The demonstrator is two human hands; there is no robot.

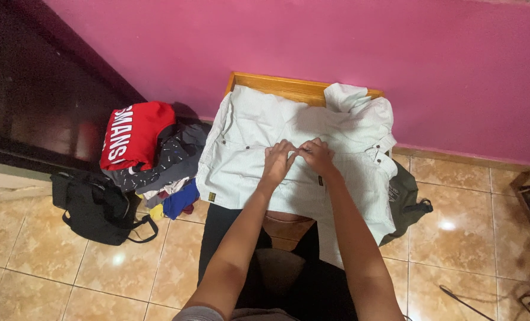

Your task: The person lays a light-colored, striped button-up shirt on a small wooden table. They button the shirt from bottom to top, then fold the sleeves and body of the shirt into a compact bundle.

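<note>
Shirt (247,154) lies spread over the wooden table (277,84), hiding most of it. My left hand (277,159) and right hand (316,156) meet at the shirt's front placket, fingertips pinching fabric; what they pinch is hidden. Clothes pile (152,154) lies left.

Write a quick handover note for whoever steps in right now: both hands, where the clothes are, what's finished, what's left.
Left hand and right hand: both pinch the front placket of the pale striped button-up shirt, fingertips meeting at its middle.
Shirt: spread front-up over the small wooden table by the pink wall.
Pile of mixed clothes, red top uppermost: on the floor to the left, beside a black bag.
Done: shirt laid out.
Left: shirt not yet folded; pile untouched.
</note>
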